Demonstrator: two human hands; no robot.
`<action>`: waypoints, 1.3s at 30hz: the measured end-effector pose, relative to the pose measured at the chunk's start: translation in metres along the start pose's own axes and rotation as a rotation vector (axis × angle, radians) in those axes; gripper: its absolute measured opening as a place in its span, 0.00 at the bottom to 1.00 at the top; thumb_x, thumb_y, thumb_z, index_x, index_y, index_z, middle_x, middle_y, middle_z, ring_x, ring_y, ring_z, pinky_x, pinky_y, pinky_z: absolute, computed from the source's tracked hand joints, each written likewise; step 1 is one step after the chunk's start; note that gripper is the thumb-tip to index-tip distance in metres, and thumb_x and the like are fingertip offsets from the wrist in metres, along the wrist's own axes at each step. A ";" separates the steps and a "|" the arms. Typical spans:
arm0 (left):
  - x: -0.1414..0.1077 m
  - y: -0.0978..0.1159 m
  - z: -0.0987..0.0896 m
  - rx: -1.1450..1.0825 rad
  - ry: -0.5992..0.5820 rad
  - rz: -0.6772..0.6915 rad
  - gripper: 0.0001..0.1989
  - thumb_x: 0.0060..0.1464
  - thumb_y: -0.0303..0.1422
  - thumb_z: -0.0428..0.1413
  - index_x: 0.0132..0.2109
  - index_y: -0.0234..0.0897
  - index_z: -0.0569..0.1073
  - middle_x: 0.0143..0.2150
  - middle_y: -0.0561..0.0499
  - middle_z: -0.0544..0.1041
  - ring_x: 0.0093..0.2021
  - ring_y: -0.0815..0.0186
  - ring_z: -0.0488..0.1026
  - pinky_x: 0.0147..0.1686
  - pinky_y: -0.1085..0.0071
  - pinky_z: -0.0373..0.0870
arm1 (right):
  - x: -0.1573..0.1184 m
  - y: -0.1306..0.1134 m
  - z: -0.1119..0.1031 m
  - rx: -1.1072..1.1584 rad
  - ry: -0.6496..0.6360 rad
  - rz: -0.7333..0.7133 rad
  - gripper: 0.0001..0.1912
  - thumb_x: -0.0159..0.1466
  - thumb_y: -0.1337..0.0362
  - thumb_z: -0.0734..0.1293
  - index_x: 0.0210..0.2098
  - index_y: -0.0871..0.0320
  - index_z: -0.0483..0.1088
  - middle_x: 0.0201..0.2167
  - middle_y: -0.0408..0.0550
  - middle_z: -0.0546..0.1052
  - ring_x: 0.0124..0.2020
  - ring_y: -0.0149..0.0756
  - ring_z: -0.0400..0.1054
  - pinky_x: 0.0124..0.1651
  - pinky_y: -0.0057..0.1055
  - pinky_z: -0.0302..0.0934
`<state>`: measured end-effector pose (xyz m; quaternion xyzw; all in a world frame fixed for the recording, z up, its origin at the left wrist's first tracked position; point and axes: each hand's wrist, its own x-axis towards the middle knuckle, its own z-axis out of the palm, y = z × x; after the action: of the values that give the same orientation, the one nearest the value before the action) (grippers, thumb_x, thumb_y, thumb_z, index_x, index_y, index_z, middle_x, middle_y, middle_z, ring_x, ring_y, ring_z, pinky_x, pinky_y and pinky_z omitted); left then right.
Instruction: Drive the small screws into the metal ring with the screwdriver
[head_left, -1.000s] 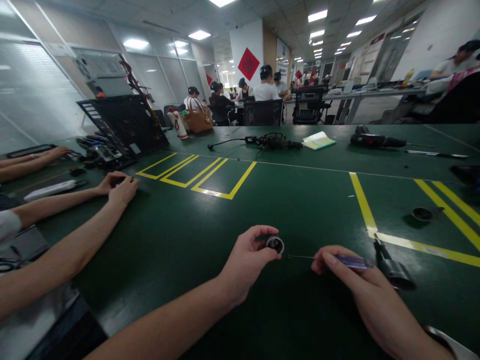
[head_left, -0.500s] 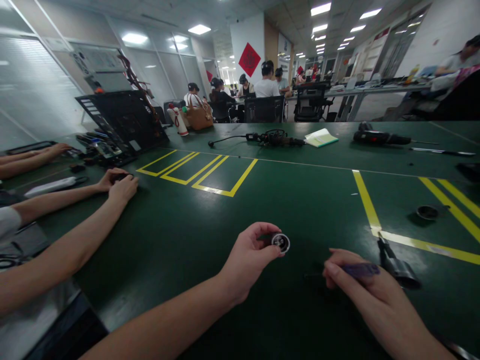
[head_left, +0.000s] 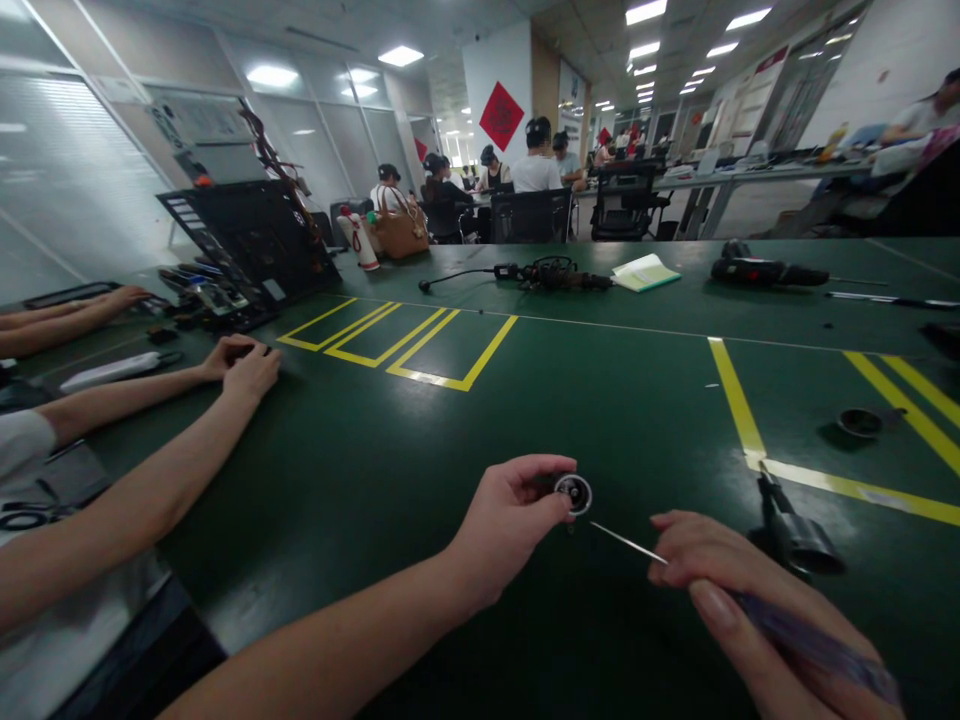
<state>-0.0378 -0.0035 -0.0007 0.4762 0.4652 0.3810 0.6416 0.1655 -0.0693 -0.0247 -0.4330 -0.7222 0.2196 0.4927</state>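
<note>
In the head view, my left hand (head_left: 510,530) is closed around a small round metal cup-shaped part (head_left: 579,490), its open end facing right and towards me. Some inner detail shows inside the rim, too small to make out. My right hand (head_left: 757,605) grips a screwdriver (head_left: 810,640) by its translucent purple handle. The thin shaft points left, and its tip is just short of the metal part, not touching it. Beyond my right hand, a dark metal cylindrical piece with a narrow stem (head_left: 802,535) lies on the green table (head_left: 360,450).
A small round dark part (head_left: 860,422) lies among yellow tape lines (head_left: 735,400) at right. Farther back are a power drill (head_left: 765,268), a notepad (head_left: 646,273) and a cabled black tool (head_left: 555,273). A co-worker's hands (head_left: 247,365) hold something dark at left.
The screwdriver has turned in my right hand, so its shaft now points at the metal part. My left hand has shifted slightly right and down with the part.
</note>
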 end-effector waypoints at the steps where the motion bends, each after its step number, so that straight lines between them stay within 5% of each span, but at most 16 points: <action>1: 0.000 0.000 0.000 0.006 0.016 0.006 0.15 0.47 0.23 0.58 0.45 0.32 0.75 0.39 0.47 0.79 0.38 0.64 0.75 0.41 0.65 0.71 | 0.002 -0.001 0.001 -0.001 0.001 0.019 0.07 0.63 0.63 0.63 0.37 0.49 0.73 0.37 0.42 0.79 0.45 0.40 0.73 0.48 0.33 0.68; 7: 0.003 0.002 -0.001 0.018 0.057 0.022 0.15 0.47 0.23 0.59 0.45 0.32 0.74 0.39 0.47 0.79 0.39 0.65 0.75 0.41 0.67 0.71 | 0.022 0.001 0.014 0.153 -0.051 0.476 0.13 0.63 0.55 0.63 0.28 0.53 0.74 0.27 0.44 0.79 0.32 0.38 0.75 0.32 0.27 0.70; 11: 0.002 -0.002 -0.001 0.066 0.043 0.013 0.16 0.47 0.23 0.59 0.46 0.31 0.74 0.38 0.46 0.79 0.39 0.64 0.75 0.42 0.66 0.71 | 0.028 0.000 0.018 0.206 -0.066 0.531 0.14 0.60 0.53 0.64 0.27 0.55 0.75 0.26 0.45 0.80 0.30 0.38 0.75 0.34 0.29 0.70; 18: 0.003 -0.009 -0.001 0.057 0.002 0.050 0.15 0.47 0.25 0.60 0.45 0.32 0.74 0.38 0.47 0.79 0.40 0.64 0.75 0.42 0.66 0.71 | 0.026 -0.004 0.021 0.068 -0.168 0.405 0.12 0.62 0.57 0.62 0.29 0.54 0.74 0.25 0.44 0.79 0.27 0.36 0.74 0.27 0.27 0.69; 24: 0.002 -0.008 -0.002 0.054 -0.011 0.046 0.16 0.47 0.26 0.60 0.46 0.33 0.74 0.39 0.47 0.79 0.40 0.63 0.75 0.42 0.66 0.70 | 0.024 -0.012 0.011 -0.205 -0.234 0.118 0.12 0.64 0.61 0.60 0.27 0.53 0.70 0.25 0.45 0.77 0.28 0.38 0.74 0.30 0.31 0.71; 30: 0.002 -0.003 0.001 0.017 0.045 0.039 0.15 0.46 0.25 0.60 0.44 0.33 0.75 0.38 0.47 0.79 0.38 0.65 0.75 0.42 0.67 0.70 | 0.019 -0.015 0.012 -0.345 -0.155 -0.280 0.08 0.61 0.69 0.60 0.33 0.55 0.71 0.26 0.46 0.79 0.31 0.41 0.77 0.42 0.40 0.73; 39: 0.001 -0.001 0.001 0.006 0.051 0.059 0.12 0.48 0.25 0.59 0.42 0.33 0.76 0.37 0.47 0.79 0.37 0.65 0.75 0.41 0.67 0.72 | 0.011 -0.010 0.004 -0.276 -0.067 -0.401 0.12 0.58 0.70 0.66 0.40 0.50 0.74 0.31 0.42 0.82 0.36 0.41 0.78 0.47 0.36 0.72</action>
<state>-0.0364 -0.0027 -0.0016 0.4819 0.4680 0.4104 0.6167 0.1559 -0.0654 -0.0132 -0.3364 -0.8328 0.0309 0.4384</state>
